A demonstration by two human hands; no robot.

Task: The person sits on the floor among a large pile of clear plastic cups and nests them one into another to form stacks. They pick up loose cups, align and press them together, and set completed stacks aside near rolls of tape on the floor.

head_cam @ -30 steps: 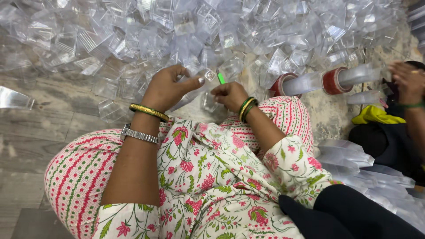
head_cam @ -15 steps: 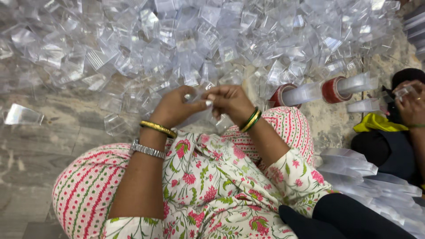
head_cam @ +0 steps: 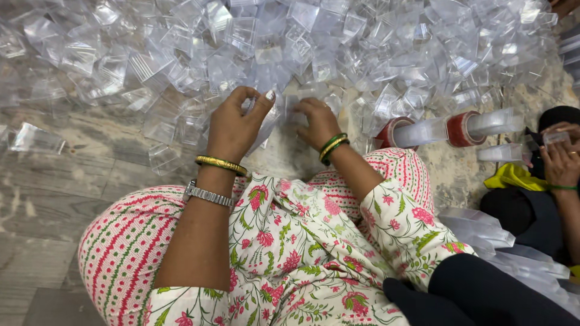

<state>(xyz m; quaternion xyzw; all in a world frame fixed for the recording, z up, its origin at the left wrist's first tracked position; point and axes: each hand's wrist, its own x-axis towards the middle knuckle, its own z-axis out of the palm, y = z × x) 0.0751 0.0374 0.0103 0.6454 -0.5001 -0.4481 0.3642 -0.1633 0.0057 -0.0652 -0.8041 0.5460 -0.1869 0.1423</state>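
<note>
Your left hand [head_cam: 237,124] is curled, thumb raised, its fingers closed around a clear box [head_cam: 266,124] at the near edge of the pile [head_cam: 181,54]. How firmly it grips is hard to judge, since the plastic is see-through and your fingers cover most of it. Your right hand [head_cam: 317,121] lies palm down just beside it, fingers bent and resting on another clear piece [head_cam: 294,105]; whether it pinches that piece or only touches it, you cannot tell from here. The two hands are near each other but apart.

The pile runs off the top and both sides of the view. At the right, a co-worker's hand [head_cam: 562,163] is partly cut off, close to stacked boxes [head_cam: 450,128] with red tape rolls [head_cam: 462,128].
</note>
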